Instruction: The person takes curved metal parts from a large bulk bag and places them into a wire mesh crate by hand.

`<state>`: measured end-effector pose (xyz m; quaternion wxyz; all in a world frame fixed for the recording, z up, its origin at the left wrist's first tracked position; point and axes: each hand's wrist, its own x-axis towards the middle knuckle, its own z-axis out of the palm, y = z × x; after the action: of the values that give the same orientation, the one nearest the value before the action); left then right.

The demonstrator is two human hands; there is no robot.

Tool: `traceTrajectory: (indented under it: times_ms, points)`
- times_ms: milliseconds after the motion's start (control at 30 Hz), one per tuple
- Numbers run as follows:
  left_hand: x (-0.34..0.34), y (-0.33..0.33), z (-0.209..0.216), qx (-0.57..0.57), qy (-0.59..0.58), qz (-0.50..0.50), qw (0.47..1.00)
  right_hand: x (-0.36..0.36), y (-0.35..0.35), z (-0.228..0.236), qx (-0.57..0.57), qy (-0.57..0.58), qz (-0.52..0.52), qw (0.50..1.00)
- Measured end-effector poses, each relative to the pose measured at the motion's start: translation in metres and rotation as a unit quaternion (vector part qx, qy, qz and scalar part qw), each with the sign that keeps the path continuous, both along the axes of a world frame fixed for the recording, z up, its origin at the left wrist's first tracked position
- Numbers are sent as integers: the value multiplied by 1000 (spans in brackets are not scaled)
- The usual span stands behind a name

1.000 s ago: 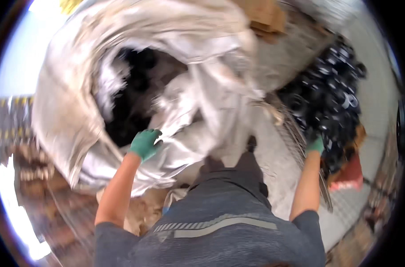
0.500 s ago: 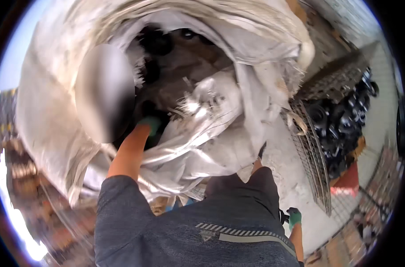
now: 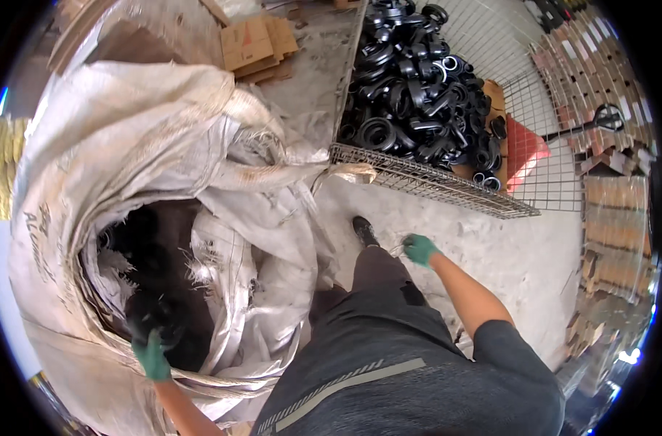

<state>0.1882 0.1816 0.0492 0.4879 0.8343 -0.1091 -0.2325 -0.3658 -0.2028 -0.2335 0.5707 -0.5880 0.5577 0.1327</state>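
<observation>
My left hand [image 3: 152, 357], in a green glove, is at the near rim of a big white woven sack [image 3: 269, 236]. Its fingers point into the mouth, against blurred black parts [image 3: 156, 317]; whether they grip one is unclear. Frayed strands and folded cloth surround the opening, and the dark inside hides much of the contents. Over the pale floor, right of the sack, my right hand [image 3: 420, 249] has its green-gloved fingers curled together. A thin, faint outline shows by the fingertips, too indistinct to name.
A wire mesh cage [image 3: 447, 185] at the far right holds many black ring-shaped plastic parts [image 3: 418, 94] and a red piece [image 3: 523, 149]. Flattened cardboard [image 3: 254, 47] lies at the back. Stacked bundles [image 3: 616, 232] line the right side. My shoe [image 3: 363, 231] stands between sack and cage.
The view has swung right, bringing the cage into fuller sight. My left hand has drawn back from deep inside the sack to its rim. My right hand has come up and forward.
</observation>
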Motion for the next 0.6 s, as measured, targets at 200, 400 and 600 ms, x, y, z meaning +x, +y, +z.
traceTrajectory:
  times_ms: [200, 400, 600]
  points:
    - [-107, -90, 56, -309, 59, 16, 949, 189, -4, 175, 154, -398, 96, 899]
    - [-197, -256, -27, -295, 374, -34, 879, 135, -41, 198, 287, -526, -73, 797]
    - [-245, -344, -88, -58, 327, -211, 919, 46, -73, 133, 215, -422, -451, 756]
